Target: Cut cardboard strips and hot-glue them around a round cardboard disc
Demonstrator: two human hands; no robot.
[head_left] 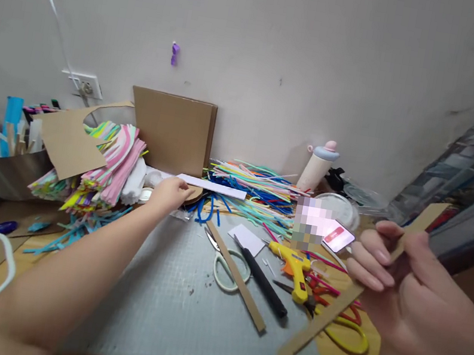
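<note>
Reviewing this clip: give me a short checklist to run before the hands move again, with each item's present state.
1. Right hand has its cardboard strip secured: ok, held between thumb and fingers.
2. Left hand has hold of the round cardboard piece: cannot tell; the fingertips are at it, but the grip is unclear.
3. Second strip lies free of other tools: not ok, it crosses the scissors.
4. Black-handled tool is out of both hands: ok, it lies right of that strip.
5. Glue gun is cool: cannot tell; it lies on its side.
</note>
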